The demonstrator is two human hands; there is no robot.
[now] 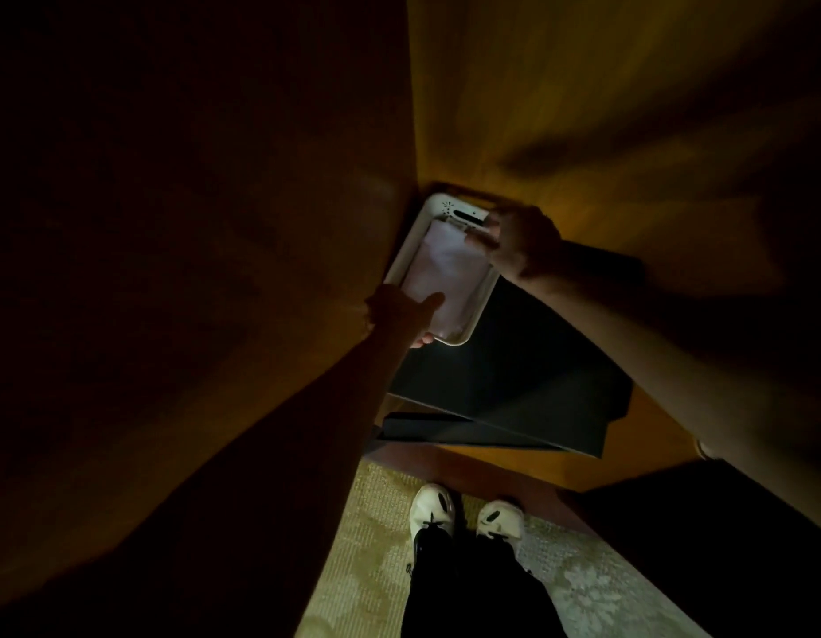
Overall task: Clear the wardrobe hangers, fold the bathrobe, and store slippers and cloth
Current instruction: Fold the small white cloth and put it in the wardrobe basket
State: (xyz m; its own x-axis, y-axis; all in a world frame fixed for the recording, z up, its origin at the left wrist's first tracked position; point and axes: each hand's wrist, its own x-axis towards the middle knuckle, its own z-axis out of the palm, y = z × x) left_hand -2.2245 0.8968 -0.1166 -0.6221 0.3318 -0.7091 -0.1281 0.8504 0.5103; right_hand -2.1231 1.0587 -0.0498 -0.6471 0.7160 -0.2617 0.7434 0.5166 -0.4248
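Observation:
A white tray (401,255) with rounded corners lies deep in the dark wardrobe corner, on top of a black box. A folded white cloth (445,269) lies inside it. My left hand (399,313) grips the tray's near left rim, thumb stretched over the cloth. My right hand (519,246) is at the tray's far right end, its fingers curled over the rim and the cloth's corner. No hangers, bathrobe or slippers are visible.
The black box (528,370) stands on the wardrobe's wooden floor (652,435), with a flat black panel (445,430) at its front. Wooden walls (583,85) close in left and behind. My white shoes (464,513) stand on patterned carpet (376,545).

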